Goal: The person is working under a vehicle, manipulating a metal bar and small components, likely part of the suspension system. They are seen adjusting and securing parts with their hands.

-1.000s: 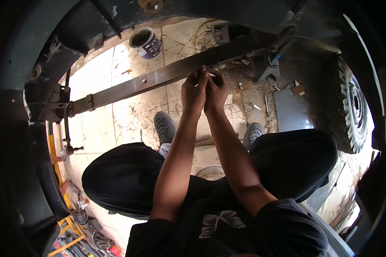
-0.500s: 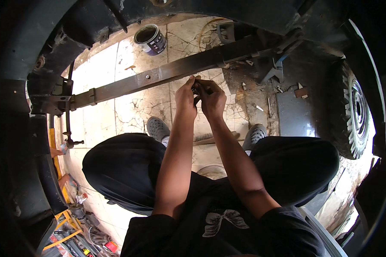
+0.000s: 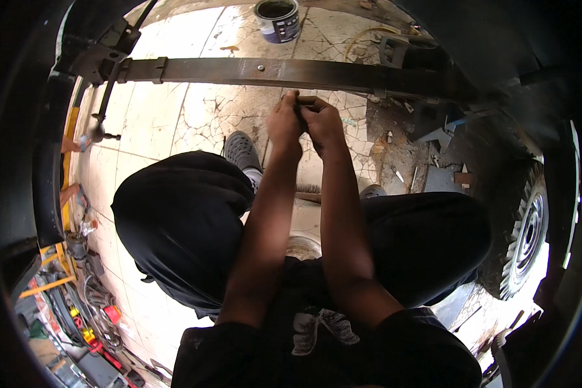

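Note:
My left hand and my right hand meet in front of me, both closed with fingertips together. Between them is a small dark piece, mostly covered by the fingers; its kind does not show. Just beyond the fingertips runs a long dark leaf spring, crossing from left to right with a bolt head on its face. The hands appear slightly apart from it.
An open paint can stands on cracked floor tiles beyond the spring. A brush and a round container are below my forearms. A toothed-tread tyre is at right, tools at lower left. Another person's limbs show at left.
My view has shifted and turned, so the leaf spring now lies more level and higher in the picture. My hands remain together, with the fingers pressed closer around the small dark piece.

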`<action>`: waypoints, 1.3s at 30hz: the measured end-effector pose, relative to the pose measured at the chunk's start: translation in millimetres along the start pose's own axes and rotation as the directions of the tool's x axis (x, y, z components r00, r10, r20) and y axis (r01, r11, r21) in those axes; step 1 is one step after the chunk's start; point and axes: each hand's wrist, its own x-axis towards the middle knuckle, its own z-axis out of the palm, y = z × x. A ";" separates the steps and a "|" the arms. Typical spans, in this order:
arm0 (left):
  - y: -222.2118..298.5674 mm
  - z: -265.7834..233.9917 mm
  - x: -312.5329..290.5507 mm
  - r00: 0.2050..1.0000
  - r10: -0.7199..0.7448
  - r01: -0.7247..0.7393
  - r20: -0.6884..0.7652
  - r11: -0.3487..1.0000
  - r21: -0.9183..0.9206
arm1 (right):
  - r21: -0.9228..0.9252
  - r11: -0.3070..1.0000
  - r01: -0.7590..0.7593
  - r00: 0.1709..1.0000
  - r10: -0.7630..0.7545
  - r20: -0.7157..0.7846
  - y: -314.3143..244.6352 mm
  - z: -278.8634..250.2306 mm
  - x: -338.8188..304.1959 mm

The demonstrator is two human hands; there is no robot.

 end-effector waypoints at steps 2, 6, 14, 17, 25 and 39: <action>18.9 -20.0 -14.3 0.993 -0.118 0.117 0.024 0.993 0.030 | -0.046 0.999 -0.020 0.997 0.023 0.067 15.5 4.0 1.3; 27.1 -66.4 -10.9 0.975 -0.147 0.165 -0.166 0.981 0.098 | -0.506 0.836 0.212 0.967 -0.105 0.232 12.9 34.0 -17.0; 34.8 -90.7 -4.8 0.981 -0.188 0.191 -0.045 0.978 0.077 | -0.727 0.409 0.552 0.831 -0.342 0.439 7.4 42.5 -39.2; 64.7 -77.0 -17.9 0.992 -0.108 0.099 0.068 0.987 0.128 | -0.706 0.372 0.602 0.787 -0.422 0.450 -26.4 52.3 -42.3; 227.4 -128.2 -106.8 0.881 0.220 -0.368 0.418 0.875 0.314 | -0.482 -0.034 0.876 0.355 -0.629 0.692 -119.2 130.3 -121.0; 191.7 -93.5 -86.4 0.535 -0.077 -0.759 0.841 0.392 0.519 | -0.606 0.239 0.759 0.651 -0.247 0.718 -132.2 71.4 -118.3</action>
